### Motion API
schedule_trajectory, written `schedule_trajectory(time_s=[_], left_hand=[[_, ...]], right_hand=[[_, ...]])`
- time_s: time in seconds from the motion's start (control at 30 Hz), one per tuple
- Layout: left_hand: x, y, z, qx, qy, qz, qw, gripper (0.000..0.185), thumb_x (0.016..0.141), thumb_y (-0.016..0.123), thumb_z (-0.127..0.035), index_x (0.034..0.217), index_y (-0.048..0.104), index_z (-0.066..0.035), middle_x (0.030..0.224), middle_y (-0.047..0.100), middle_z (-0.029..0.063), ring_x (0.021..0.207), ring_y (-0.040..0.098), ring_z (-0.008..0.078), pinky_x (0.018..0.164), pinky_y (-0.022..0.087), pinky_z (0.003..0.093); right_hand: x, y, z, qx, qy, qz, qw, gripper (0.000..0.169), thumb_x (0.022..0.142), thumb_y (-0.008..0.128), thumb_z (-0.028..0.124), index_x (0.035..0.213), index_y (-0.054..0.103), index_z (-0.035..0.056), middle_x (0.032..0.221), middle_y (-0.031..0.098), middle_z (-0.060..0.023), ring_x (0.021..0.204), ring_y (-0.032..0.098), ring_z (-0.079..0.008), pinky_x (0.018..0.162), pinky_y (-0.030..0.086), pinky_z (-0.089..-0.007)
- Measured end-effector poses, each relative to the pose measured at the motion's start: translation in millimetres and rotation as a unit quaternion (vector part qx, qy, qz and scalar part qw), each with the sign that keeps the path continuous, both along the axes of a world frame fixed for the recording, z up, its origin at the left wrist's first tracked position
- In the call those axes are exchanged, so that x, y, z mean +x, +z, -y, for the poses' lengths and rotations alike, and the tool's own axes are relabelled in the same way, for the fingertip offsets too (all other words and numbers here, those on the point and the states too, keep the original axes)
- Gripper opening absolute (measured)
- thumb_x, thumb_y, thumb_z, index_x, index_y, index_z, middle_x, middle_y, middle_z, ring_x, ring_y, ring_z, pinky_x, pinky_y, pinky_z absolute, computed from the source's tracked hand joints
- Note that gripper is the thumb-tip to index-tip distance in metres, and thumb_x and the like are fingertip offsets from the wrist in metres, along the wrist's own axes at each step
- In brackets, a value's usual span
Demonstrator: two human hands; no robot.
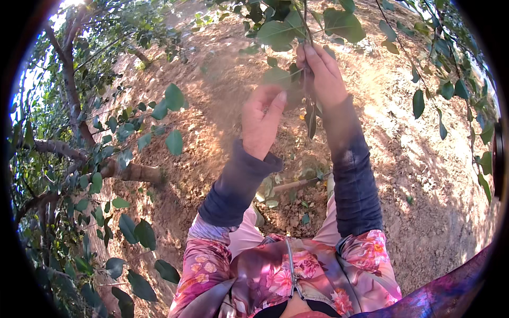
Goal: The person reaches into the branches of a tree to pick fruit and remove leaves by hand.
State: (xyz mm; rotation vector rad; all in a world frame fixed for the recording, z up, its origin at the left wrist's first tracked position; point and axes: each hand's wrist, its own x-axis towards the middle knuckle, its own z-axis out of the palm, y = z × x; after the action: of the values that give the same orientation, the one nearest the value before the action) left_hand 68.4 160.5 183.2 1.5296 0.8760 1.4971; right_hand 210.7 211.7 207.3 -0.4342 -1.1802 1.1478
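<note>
My right hand [327, 77] is raised ahead of me, its thumb and fingers closed around a thin leafy twig [306, 24] hanging from the top of the view. Broad green leaves [344, 24] spread above that hand, and a narrow dark leaf [311, 120] dangles below it. To its left, my left hand [260, 119] has curled fingers with the thumb extended. A blurred green leaf [277, 76] lies right at its fingertips; whether they pinch it is unclear. Dark sleeve covers [238, 187] wrap both forearms.
A tree with a thick low limb [131, 173] and leafy shoots [139, 234] fills the left side. More thin leafy branches [417, 65] hang at the right. Below lies dry, bare soil [413, 167] with a stick [292, 185] near my feet. Purple patterned fabric [441, 286] crosses the lower right.
</note>
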Motion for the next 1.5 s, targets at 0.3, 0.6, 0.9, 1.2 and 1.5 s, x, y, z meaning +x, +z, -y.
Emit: schedule_trajectory(time_s=[0.3, 0.6, 0.9, 1.2, 1.5], left_hand=[[12.4, 9.7, 17.1, 0.167, 0.098, -0.222, 0.956, 0.013, 0.084, 0.062, -0.007, 0.094, 0.059, 0.002, 0.083, 0.059, 0.0048, 0.078, 0.054, 0.0110, 0.072, 0.044, 0.0238], [29.5, 8.5, 7.7, 0.188, 0.161, -0.177, 0.952, 0.017, 0.088, 0.054, -0.008, 0.103, 0.051, -0.001, 0.091, 0.053, 0.0024, 0.083, 0.048, 0.0117, 0.080, 0.040, 0.0264], [50.3, 62.0, -50.8, 0.194, 0.072, -0.204, 0.957, 0.030, 0.090, 0.057, -0.020, 0.108, 0.058, 0.004, 0.104, 0.061, 0.0108, 0.095, 0.055, 0.0148, 0.084, 0.042, 0.0279], [67.4, 74.3, -89.8, 0.116, 0.057, -0.116, 0.985, 0.018, 0.084, 0.061, -0.015, 0.085, 0.064, 0.002, 0.081, 0.064, 0.0045, 0.075, 0.055, 0.0130, 0.071, 0.043, 0.0290], [69.1, 60.0, -102.9, 0.134, 0.079, -0.110, 0.982, 0.020, 0.085, 0.060, -0.016, 0.083, 0.064, 0.003, 0.077, 0.064, 0.0047, 0.073, 0.055, 0.0123, 0.068, 0.044, 0.0284]], right_hand=[[1.9, -0.1, -0.8, 0.020, 0.025, -0.023, 0.999, 0.022, 0.097, 0.043, 0.025, 0.086, 0.052, 0.0085, 0.069, 0.042, 0.0076, 0.055, 0.033, 0.0007, 0.047, 0.026, -0.0158], [7.4, -1.8, -3.3, 0.111, -0.109, 0.070, 0.985, 0.022, 0.095, 0.044, 0.023, 0.090, 0.053, 0.0036, 0.067, 0.048, 0.0005, 0.058, 0.044, -0.0083, 0.052, 0.037, -0.0260], [7.5, 4.0, 13.0, 0.167, -0.414, 0.262, 0.856, 0.015, 0.088, 0.049, 0.020, 0.094, 0.049, 0.0061, 0.081, 0.056, -0.0164, 0.072, 0.056, -0.0387, 0.060, 0.044, -0.0471], [92.6, 15.3, 57.3, 0.203, -0.482, 0.351, 0.777, 0.042, 0.083, 0.058, 0.017, 0.120, 0.047, 0.0033, 0.125, 0.048, -0.0187, 0.111, 0.048, -0.0346, 0.093, 0.039, -0.0407], [294.2, 59.3, 97.8, 0.051, -0.809, 0.487, 0.326, 0.051, 0.080, 0.062, 0.025, 0.126, 0.045, 0.0097, 0.129, 0.046, -0.0131, 0.120, 0.042, -0.0285, 0.098, 0.029, -0.0454]])
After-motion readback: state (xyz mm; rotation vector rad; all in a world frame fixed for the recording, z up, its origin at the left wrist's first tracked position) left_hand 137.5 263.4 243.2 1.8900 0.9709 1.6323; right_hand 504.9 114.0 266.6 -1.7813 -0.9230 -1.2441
